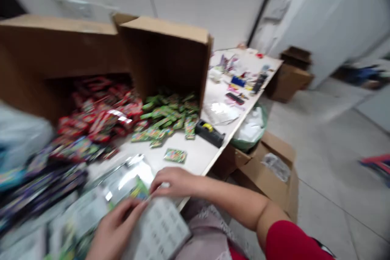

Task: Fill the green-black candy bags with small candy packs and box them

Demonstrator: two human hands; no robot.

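Observation:
A pale sheet with rows of small printed labels [161, 229] tilts over the table's near edge. My left hand [117, 227] grips its upper part, fingers bent in. Along the same top edge, my right hand [175, 183] has its thumb and fingers pinched together; blur hides what exactly lies between them. Just beyond my fingertips is a shiny clear plastic bag [134, 170], with a green and yellow packet [139, 189] at its near end. One small green packet [175, 155] rests alone on the white table, ahead of my right hand.
Cardboard boxes on their sides hold red packets [100, 109] and green packets [170, 111]. A black tape dispenser [210, 133] stands near the table edge. Dark purple packets [45, 187] lie at left. Open cartons [274, 170] and a green-lined bin [251, 128] stand below right.

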